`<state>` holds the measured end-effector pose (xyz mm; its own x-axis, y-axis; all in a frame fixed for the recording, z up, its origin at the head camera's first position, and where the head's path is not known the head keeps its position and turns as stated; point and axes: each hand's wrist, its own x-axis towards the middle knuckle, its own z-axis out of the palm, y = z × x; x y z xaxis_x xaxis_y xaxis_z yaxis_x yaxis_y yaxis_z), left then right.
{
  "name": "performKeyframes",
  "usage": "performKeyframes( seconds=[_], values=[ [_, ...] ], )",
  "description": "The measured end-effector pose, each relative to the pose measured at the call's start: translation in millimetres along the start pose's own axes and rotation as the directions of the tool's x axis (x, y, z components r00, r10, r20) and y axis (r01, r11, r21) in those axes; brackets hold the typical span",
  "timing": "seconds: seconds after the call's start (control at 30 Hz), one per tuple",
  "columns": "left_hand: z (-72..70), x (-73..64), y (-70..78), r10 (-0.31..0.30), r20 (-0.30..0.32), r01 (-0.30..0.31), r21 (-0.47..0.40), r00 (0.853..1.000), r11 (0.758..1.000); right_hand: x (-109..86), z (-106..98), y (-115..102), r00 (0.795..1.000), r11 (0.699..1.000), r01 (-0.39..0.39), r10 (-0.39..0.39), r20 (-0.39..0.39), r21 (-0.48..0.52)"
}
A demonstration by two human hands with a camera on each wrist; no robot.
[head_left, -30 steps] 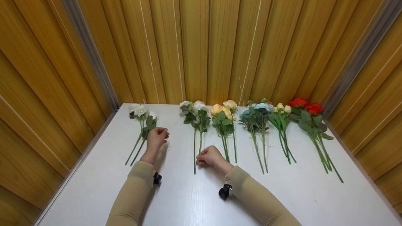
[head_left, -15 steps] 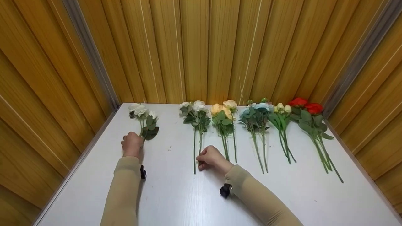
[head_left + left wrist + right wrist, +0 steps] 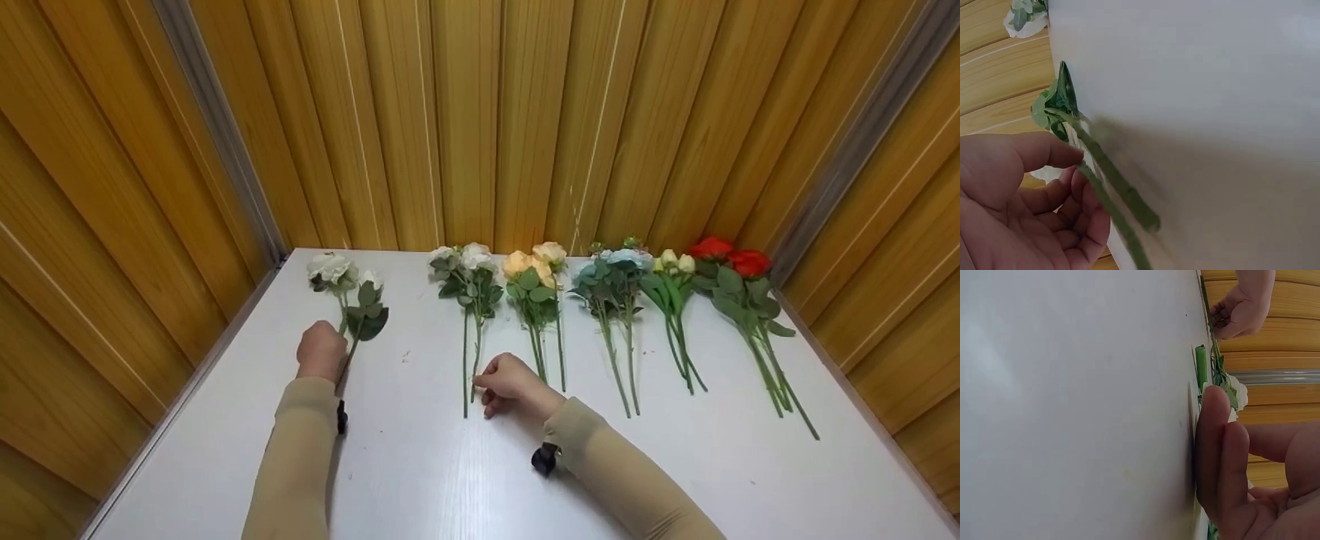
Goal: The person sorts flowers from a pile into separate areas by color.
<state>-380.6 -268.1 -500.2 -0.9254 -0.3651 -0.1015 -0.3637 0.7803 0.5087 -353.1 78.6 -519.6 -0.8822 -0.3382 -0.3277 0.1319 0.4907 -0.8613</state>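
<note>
At the left of the table, my left hand (image 3: 322,351) pinches the green stem (image 3: 1107,203) of a white flower (image 3: 332,268) between thumb and fingertips. A second white flower (image 3: 370,280) lies beside it on the right, its thicker stem (image 3: 1123,188) running past the fingers. My right hand (image 3: 512,386) is low over the table, its fingertips right at the lower end of a white flower's stem (image 3: 475,375) in the middle pair. In the right wrist view its fingers (image 3: 1212,439) are extended, and a green stem end (image 3: 1201,363) shows just beyond them.
On the white table (image 3: 420,480), yellow-orange flowers (image 3: 529,266), pale blue flowers (image 3: 626,259), cream tulips (image 3: 675,262) and red flowers (image 3: 750,262) lie in a row to the right, stems toward me. Wood-look panels (image 3: 465,120) stand behind the back edge.
My left hand moved left and down to the left-hand stems and pinches one; the leafy flower beside it shifted slightly right. My right hand's fingers have loosened from the middle stem.
</note>
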Motion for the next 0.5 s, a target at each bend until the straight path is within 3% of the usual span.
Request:
performKeyframes(
  seconds=[0.1,0.23,0.37,0.5],
  values=[
    [-3.7,-0.1,0.9,-0.007,-0.018,0.008,0.026,1.000,1.000,-2.3,-2,1,1.000,1.000,-0.010,0.010,0.007,0.020],
    [-10.1,0.7,5.9,0.041,-0.080,-0.035,0.075,0.996,0.997,-3.6,-5,2,1.000,0.999,-0.002,0.002,0.009,0.036],
    [-19.1,0.4,14.4,0.091,-0.186,-0.080,0.068,0.978,0.994,-3.2,-6,2,1.000,1.000,0.019,-0.019,-0.006,0.025],
    [-27.2,-3.7,22.4,0.104,-0.254,-0.102,0.021,0.961,0.995,-2.2,-8,1,0.999,0.999,0.038,-0.037,-0.029,0.023]
  ],
)
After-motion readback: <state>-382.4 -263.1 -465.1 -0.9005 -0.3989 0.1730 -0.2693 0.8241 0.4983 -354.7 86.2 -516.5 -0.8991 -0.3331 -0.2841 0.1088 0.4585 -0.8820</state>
